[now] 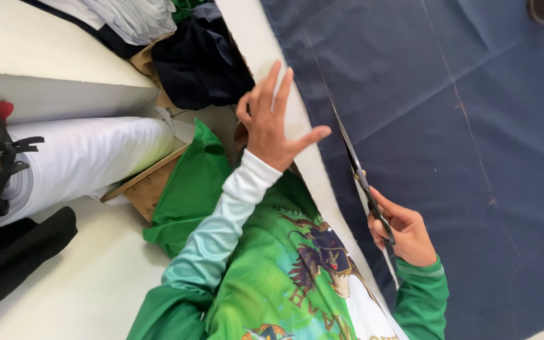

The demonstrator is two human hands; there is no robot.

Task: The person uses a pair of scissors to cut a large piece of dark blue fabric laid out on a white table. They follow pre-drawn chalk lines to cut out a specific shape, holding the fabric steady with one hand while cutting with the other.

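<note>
Scissors, long-bladed with dark handles (363, 182), lie along the near edge of the wide navy-blue cloth sheet (448, 157) spread flat on the pale cutting table (266, 50), blades pointing away along a faint chalk line. Right hand (401, 233) grips the handles, fingers through the loops; how far the blades gape cannot be told. Left hand (275, 119) hovers open, fingers spread wide, holding nothing, just off the cloth edge and near the blade tips. Risk as judged: with no hand pressing the cloth flat, it could ride up and the cut stray from the line; a left hand that close to the tips could be nicked. Beyond: green fabric (190, 189) over a cardboard box edge (149, 182), white fabric roll (89, 157), dark garments (199, 60) piled behind.
</note>
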